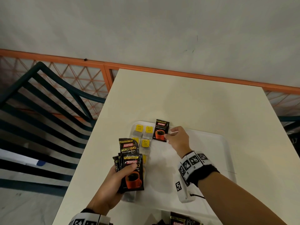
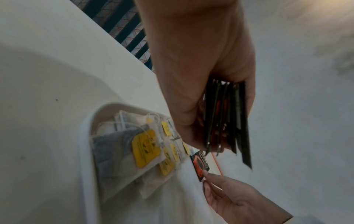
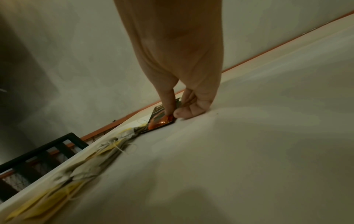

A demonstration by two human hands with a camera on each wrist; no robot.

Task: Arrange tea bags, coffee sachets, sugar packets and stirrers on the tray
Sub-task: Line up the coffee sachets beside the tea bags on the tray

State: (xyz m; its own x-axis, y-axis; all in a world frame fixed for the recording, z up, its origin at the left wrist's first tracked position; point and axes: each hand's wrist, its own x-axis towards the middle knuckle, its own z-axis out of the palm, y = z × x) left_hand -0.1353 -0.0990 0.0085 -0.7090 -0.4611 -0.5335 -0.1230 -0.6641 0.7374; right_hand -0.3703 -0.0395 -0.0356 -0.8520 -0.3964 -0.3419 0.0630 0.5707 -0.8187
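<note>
A white tray [image 1: 226,143] lies on the cream table [image 1: 194,98]. Several tea bags [image 1: 145,135] with yellow tags fill its left side. At the tray's far edge, beside the tea bags, a black coffee sachet [image 1: 161,130] lies flat. My right hand [image 1: 168,133] pinches its near right corner. My left hand [image 1: 125,171] hovers over the tray's near left part and grips a stack of coffee sachets [image 1: 133,174]. The left wrist view shows the stack [image 2: 226,121] edge-on, the tea bags [image 2: 145,148] and the placed sachet [image 2: 200,163]. In the right wrist view the thumb [image 3: 168,106] presses the sachet [image 3: 159,121].
More black sachets [image 1: 178,222] lie at the bottom edge of the head view. A dark green slatted chair [image 1: 48,98] stands left of the table, and an orange railing [image 1: 146,70] runs behind it. Bare tray floor [image 1: 162,168] lies right of the tea bags.
</note>
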